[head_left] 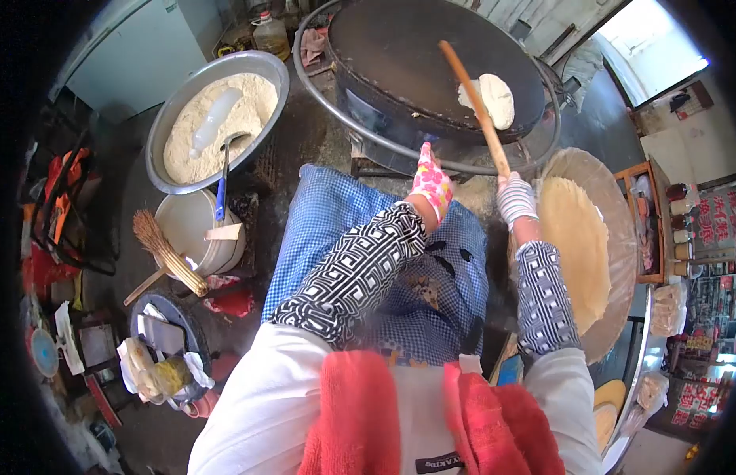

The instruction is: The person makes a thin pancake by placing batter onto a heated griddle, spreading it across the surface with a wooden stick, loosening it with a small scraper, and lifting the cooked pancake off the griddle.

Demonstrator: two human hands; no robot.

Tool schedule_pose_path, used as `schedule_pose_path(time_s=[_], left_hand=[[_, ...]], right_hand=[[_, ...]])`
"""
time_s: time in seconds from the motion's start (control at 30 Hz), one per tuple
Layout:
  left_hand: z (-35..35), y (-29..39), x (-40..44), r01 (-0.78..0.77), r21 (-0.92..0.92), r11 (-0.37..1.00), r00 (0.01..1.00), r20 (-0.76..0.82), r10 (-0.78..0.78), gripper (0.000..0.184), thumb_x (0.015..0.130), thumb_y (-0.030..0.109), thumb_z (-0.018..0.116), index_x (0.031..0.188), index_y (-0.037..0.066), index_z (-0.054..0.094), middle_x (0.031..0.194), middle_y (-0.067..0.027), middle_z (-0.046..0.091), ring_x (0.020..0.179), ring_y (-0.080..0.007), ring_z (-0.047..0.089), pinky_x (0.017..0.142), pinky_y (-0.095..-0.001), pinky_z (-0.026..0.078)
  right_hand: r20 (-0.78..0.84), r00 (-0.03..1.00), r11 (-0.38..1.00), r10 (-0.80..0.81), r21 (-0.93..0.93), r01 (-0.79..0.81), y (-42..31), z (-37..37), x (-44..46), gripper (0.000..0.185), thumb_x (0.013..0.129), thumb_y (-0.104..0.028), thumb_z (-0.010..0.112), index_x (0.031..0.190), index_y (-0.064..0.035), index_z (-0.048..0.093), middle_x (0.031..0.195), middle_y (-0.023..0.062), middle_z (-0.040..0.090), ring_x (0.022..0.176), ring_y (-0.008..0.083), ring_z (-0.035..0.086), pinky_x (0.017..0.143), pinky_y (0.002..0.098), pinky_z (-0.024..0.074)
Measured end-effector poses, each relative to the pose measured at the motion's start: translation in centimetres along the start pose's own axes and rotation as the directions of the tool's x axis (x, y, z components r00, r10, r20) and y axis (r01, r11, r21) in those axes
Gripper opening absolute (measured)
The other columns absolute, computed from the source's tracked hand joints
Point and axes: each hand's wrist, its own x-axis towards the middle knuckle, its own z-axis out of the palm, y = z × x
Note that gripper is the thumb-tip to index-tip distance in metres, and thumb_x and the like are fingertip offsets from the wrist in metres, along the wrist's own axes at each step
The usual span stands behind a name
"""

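Observation:
My right hand, in a striped glove, is closed round the lower end of a long wooden stick. The stick reaches over a large round black griddle and crosses a pale lump of dough near its right edge. My left hand, in a pink flowered glove, is beside the metal ring round the griddle. One of its fingers points up towards the griddle; the other fingers are partly hidden, and nothing shows in them.
A metal basin of flour with a blue-handled ladle stands at the left, above a white bucket with a straw brush. At the right lies a large thin round flatbread. A wooden cabinet stands beyond it.

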Motion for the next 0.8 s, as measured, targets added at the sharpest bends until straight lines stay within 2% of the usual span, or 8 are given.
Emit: schedule_pose_path(time_s=[0.07, 0.2, 0.27, 0.33, 0.4, 0.53, 0.7, 0.8], left_hand=[[-0.3, -0.5, -0.5, 0.021, -0.005, 1.000, 1.000, -0.008, -0.021, 0.044, 0.089, 0.025, 0.041, 0.126, 0.002, 0.051, 0.136, -0.0204, 0.041, 0.130, -0.0399, 0.029, 0.106, -0.0596, 0.008], [0.9, -1.1, -0.6, 0.065, -0.093, 0.994, 0.990, -0.118, -0.075, 0.039, 0.084, 0.021, 0.044, 0.111, -0.002, 0.061, 0.125, -0.0225, 0.050, 0.125, -0.0424, 0.035, 0.107, -0.0589, 0.009], [2.1, -1.3, 0.0, 0.095, -0.099, 0.991, 0.984, -0.141, -0.108, 0.043, 0.085, 0.022, 0.041, 0.115, -0.005, 0.057, 0.127, -0.0249, 0.048, 0.126, -0.0426, 0.034, 0.107, -0.0585, 0.009], [2.6, -2.0, -0.5, 0.122, -0.104, 0.987, 0.973, -0.183, -0.140, 0.052, 0.086, 0.023, 0.038, 0.126, -0.009, 0.044, 0.131, -0.0306, 0.040, 0.127, -0.0439, 0.032, 0.108, -0.0576, 0.009], [3.4, -2.5, -0.6, 0.163, -0.078, 0.984, 0.956, -0.235, -0.177, 0.052, 0.086, 0.023, 0.038, 0.125, -0.011, 0.043, 0.132, -0.0321, 0.038, 0.128, -0.0435, 0.030, 0.108, -0.0566, 0.009], [4.4, -4.0, -0.7, 0.172, -0.179, 0.969, 0.914, -0.338, -0.224, 0.046, 0.082, 0.017, 0.041, 0.118, -0.011, 0.049, 0.122, -0.0285, 0.048, 0.121, -0.0404, 0.039, 0.107, -0.0568, 0.014], [5.8, -5.6, -1.7, 0.121, -0.238, 0.964, 0.793, -0.561, -0.238, 0.046, 0.074, 0.024, 0.052, 0.107, -0.008, 0.058, 0.116, -0.0261, 0.054, 0.114, -0.0386, 0.048, 0.104, -0.0577, 0.019], [5.5, -7.0, -2.3, 0.158, -0.253, 0.954, 0.880, -0.401, -0.252, 0.054, 0.074, 0.035, 0.056, 0.114, -0.002, 0.058, 0.124, -0.0218, 0.051, 0.119, -0.0358, 0.045, 0.105, -0.0603, 0.013]], right_hand=[[-0.004, 0.994, 0.992, 0.109, 0.069, -0.109, 1.9, -0.4, 1.4, 0.033, 0.091, -0.035, 0.044, 0.095, -0.0038, 0.056, 0.086, 0.0252, 0.061, 0.085, 0.0417, 0.060, 0.073, 0.0491, 0.0472], [-0.047, 0.999, 0.991, -0.021, 0.134, 0.027, 0.2, -1.5, 0.0, 0.032, 0.090, -0.033, 0.045, 0.095, -0.0032, 0.055, 0.080, 0.0258, 0.061, 0.080, 0.0416, 0.060, 0.072, 0.0498, 0.0471], [0.039, 0.996, 0.997, -0.081, 0.011, 0.081, 0.4, 0.2, -0.2, 0.033, 0.089, -0.034, 0.045, 0.098, -0.0034, 0.054, 0.079, 0.0261, 0.061, 0.080, 0.0415, 0.061, 0.072, 0.0505, 0.0469], [-0.010, 0.991, 0.988, 0.132, 0.080, -0.131, 1.8, -0.2, 1.1, 0.032, 0.089, -0.034, 0.045, 0.096, -0.0035, 0.053, 0.080, 0.0240, 0.063, 0.081, 0.0412, 0.061, 0.073, 0.0493, 0.0471], [-0.018, 0.993, 0.989, 0.120, 0.086, -0.118, 2.0, -0.8, 2.2, 0.030, 0.090, -0.033, 0.044, 0.095, -0.0049, 0.053, 0.081, 0.0230, 0.063, 0.080, 0.0408, 0.061, 0.072, 0.0487, 0.0472], [0.011, 0.999, 0.999, -0.052, 0.009, 0.052, -0.6, -2.6, 0.6, 0.031, 0.090, -0.032, 0.045, 0.097, -0.0033, 0.053, 0.081, 0.0238, 0.062, 0.079, 0.0396, 0.062, 0.069, 0.0470, 0.0486], [-0.026, 0.997, 0.985, 0.071, 0.163, -0.066, 0.9, -1.9, 3.2, 0.030, 0.089, -0.032, 0.044, 0.093, -0.0047, 0.056, 0.082, 0.0234, 0.063, 0.082, 0.0392, 0.062, 0.074, 0.0484, 0.0485], [0.022, 0.998, 0.988, -0.062, 0.141, 0.058, -0.3, -2.3, 1.6, 0.031, 0.090, -0.032, 0.043, 0.094, -0.0034, 0.055, 0.082, 0.0232, 0.063, 0.083, 0.0383, 0.062, 0.074, 0.0483, 0.0483]])
